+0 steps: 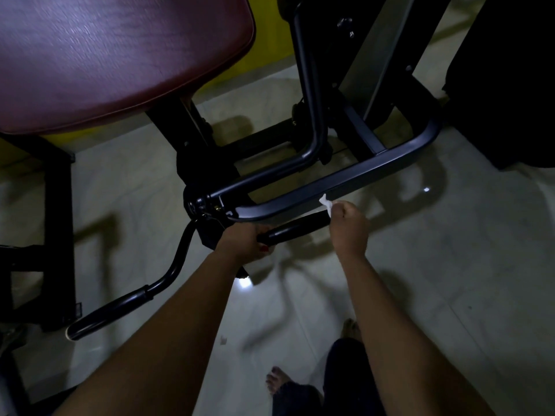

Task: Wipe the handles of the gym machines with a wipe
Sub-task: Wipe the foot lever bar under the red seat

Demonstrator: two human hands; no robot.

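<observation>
Head | handles (111, 310): 2 | wipe (326, 204): 1, right grip (350, 226) | left grip (244, 241) holds handle (295, 228)

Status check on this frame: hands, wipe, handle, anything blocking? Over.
Left hand grips black handle at pivot end. Right hand holds white wipe at its free end. Frame bar close above, not blocking.

Two black padded cylindrical handles: the centre handle (295, 228) and, at eight o'clock from it, the lower handle (108, 313). Two bare hands: the left hand (244, 241) and the right hand (350, 228). One crumpled white wipe (325, 203). One maroon vinyl seat pad (120, 55), at eleven o'clock in the view. One curved dark metal frame bar (345, 178). Two bare feet: the near foot (276, 382) at six o'clock, the far foot (350, 325) at five.
</observation>
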